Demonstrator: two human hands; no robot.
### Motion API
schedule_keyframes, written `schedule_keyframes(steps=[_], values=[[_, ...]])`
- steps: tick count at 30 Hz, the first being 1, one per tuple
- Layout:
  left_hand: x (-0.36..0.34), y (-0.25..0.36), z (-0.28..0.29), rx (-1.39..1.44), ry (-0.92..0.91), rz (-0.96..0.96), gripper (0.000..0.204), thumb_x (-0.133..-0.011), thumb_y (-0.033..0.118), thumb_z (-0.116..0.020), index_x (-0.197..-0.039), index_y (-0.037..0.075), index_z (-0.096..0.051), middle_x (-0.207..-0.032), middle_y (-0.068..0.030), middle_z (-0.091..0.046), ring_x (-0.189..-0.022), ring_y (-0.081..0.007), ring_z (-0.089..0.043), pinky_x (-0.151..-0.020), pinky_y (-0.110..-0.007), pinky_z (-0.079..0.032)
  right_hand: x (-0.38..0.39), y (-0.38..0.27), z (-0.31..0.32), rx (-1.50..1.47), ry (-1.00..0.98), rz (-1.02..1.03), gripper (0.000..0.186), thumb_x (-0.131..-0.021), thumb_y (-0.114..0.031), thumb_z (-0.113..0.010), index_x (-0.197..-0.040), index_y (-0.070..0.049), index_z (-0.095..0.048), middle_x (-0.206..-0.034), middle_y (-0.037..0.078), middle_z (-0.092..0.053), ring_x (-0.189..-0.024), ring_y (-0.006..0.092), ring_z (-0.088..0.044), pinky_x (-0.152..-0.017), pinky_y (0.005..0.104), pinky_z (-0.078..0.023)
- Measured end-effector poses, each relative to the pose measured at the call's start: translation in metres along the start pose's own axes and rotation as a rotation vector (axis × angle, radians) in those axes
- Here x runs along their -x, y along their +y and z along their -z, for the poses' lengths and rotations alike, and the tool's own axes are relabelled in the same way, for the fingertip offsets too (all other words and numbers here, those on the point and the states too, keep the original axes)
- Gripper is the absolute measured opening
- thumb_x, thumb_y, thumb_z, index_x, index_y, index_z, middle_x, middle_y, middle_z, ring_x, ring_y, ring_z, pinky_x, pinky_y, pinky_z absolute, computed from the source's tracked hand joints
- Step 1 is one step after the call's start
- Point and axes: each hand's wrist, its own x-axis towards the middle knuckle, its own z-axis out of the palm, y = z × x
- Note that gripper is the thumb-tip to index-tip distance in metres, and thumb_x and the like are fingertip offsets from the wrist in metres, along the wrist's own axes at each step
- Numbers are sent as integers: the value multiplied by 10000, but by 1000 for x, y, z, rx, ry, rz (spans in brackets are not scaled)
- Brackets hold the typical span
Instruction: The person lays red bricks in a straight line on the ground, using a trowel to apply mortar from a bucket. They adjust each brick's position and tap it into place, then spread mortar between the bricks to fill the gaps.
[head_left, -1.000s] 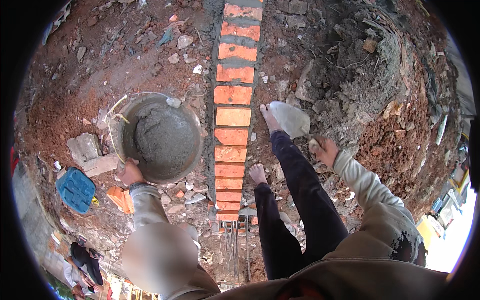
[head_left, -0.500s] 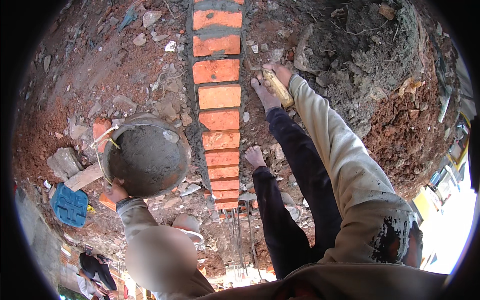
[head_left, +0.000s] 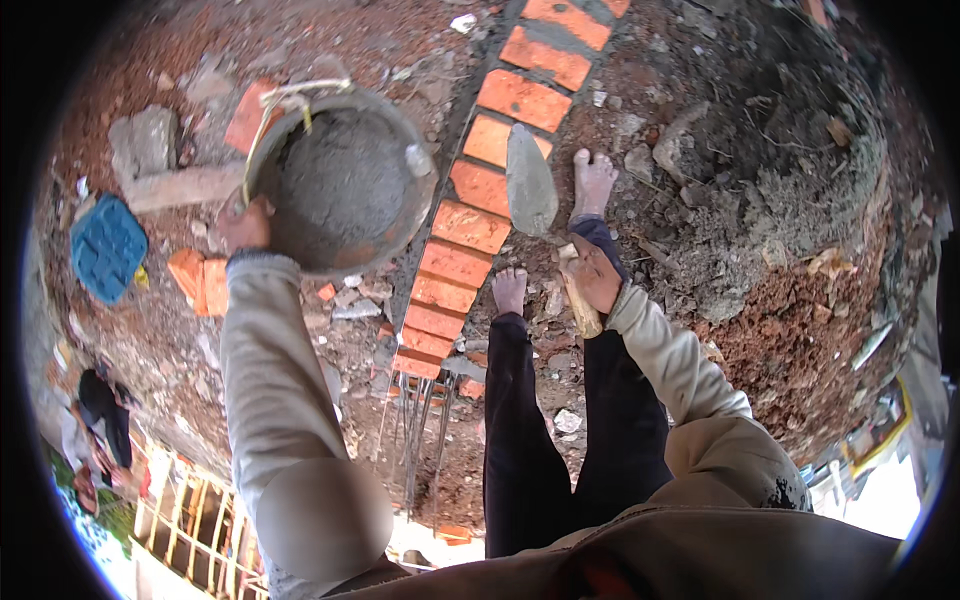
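My left hand (head_left: 245, 225) is closed on the near-left rim of a round bucket (head_left: 424, 205) beside the brick row. Grey wet mortar (head_left: 335, 185) fills much of it, and a pale cord handle (head_left: 262, 130) hangs over its far-left edge. In my right hand (head_left: 597, 280) is a trowel by its wooden handle (head_left: 584, 312). Its grey, mortar-smeared blade (head_left: 531, 185) points away from me, in front of the right edge of the brick row; whether it touches the bricks I cannot tell. The orange bricks (head_left: 472, 226) lie side by side with mortar in several joints.
My bare feet (head_left: 594, 180) stand right of the row. Steel rods (head_left: 418, 440) stick out at its near end. Mixed mortar and soil (head_left: 760, 200) are heaped at right. At left are a blue plastic piece (head_left: 108, 248), a concrete lump (head_left: 147, 145) and loose bricks (head_left: 200, 282). People (head_left: 100, 410) are beyond.
My right hand has drawn back from beside my foot, and the trowel's blade now shows over the bricks. The view has turned, so the row slants. My left hand stays on the bucket rim.
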Motion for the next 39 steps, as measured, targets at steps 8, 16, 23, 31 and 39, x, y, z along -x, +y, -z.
schedule_keyframes(steps=[8, 16, 23, 31, 39], values=[[22, -16, -26, 174, -27, 34, 138, -685, 97, -604, -754, -3, -670, -639, -54, -630, -568, -148, -564, -567, -287, -448, -108, -76, -162, 1717, 119, 240, 389, -874, -120, -504, -1203, 76, -433, -1121, 251, -541, -911, 388, -643, -726, 464, -544], [32, 0, -41, 147, 3, 116, 355, -627, 206, -621, -919, 27, -716, -846, -182, -695, -841, -302, -662, -801, -359, -487, -111, -7, -165, 1048, -262, 270, 369, -804, -187, -599, -1094, 31, -538, -937, 295, -615, -940, 433, -613, -826, 455, -495], [79, -32, -27, 322, -137, -67, 139, -681, 31, -580, -779, -15, -668, -638, -54, -631, -626, -139, -578, -602, -279, -455, -85, -33, -186, 847, -237, 413, 319, -770, -218, -634, -957, 33, -569, -891, 273, -612, -899, 441, -606, -800, 470, -486], [173, -57, 44, 583, 120, 28, 116, -668, -48, -551, -743, -18, -635, -616, -21, -581, -573, -87, -519, -533, -241, -412, -8, -58, -171, 1321, -183, 538, 428, -826, -252, -593, -1218, -103, -507, -1162, 174, -557, -915, 364, -632, -765, 495, -494], [252, -61, 67, 693, 267, 191, 24, -636, -37, -552, -628, -17, -564, -575, -29, -558, -536, -87, -479, -509, -247, -386, -1, 31, -204, 1117, -590, 201, 486, -792, -270, -618, -1211, -38, -538, -1074, 231, -626, -1007, 409, -600, -873, 445, -484]])
